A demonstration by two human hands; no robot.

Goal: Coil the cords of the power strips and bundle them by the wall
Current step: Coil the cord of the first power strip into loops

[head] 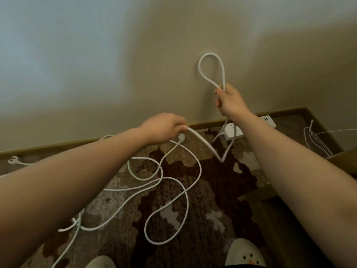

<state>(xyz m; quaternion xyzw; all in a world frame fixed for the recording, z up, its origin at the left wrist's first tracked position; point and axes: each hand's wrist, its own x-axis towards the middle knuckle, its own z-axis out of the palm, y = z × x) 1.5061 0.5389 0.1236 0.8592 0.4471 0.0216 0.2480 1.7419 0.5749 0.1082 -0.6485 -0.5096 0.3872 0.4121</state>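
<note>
The right hand (229, 100) grips a loop of white cord (211, 71); the left hand (164, 128) pinches it lower. The right arm hides part of the power strip (234, 131) at the floor's (193, 219) far edge.

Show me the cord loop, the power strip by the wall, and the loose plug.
cord loop (210, 54): head view, top of the loop's arc.
power strip (238, 132): head view, its white top face.
plug (181, 137): head view, plug body.

Patterned brown carpet (193, 219), white slippers (244, 253), beige wall (116, 55).
</note>
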